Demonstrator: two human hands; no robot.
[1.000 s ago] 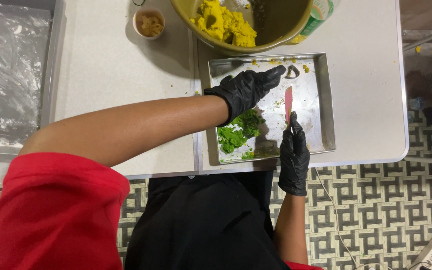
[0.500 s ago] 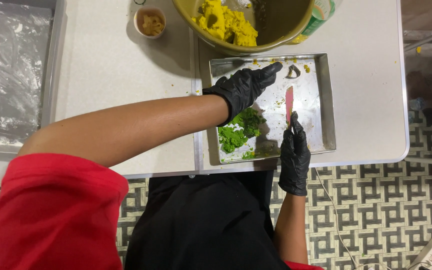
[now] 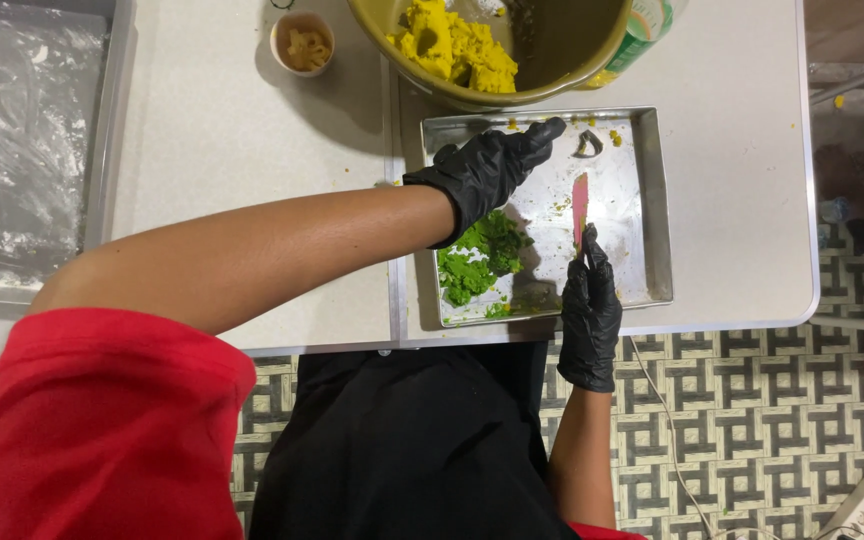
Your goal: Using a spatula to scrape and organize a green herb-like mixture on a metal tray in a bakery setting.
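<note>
A: How far is the work, as you are seeing it?

B: I think it is about in the middle. The green dough (image 3: 480, 258) is lying in a lump at 7 o'clock in the tray (image 3: 652, 200), and it is looking already mashed. The rest of the tray is showing only smears and yellow crumbs, so the scraping seems partly done.

A: What are the hands doing?

B: The left hand (image 3: 487, 170) is reaching over the tray toward 12 o'clock, fingers stretched out and close together, the palm above the green dough. I cannot tell if it is touching. The right hand (image 3: 590, 305) is gripping the handle of a red scraper (image 3: 579, 207), fingers wrapped around it, the blade pointing to 12 o'clock on the tray.

A: And the materials?

B: Both gloves are black and a little shiny. The tray is dull metal, rectangular, with low walls. The green dough is looking soft and crumbly. At 12 o'clock a round bowl (image 3: 572, 75) is holding lumpy yellow dough (image 3: 452, 45), seemingly not yet worked. At 10 o'clock a small cup (image 3: 304, 43) is standing.
</note>
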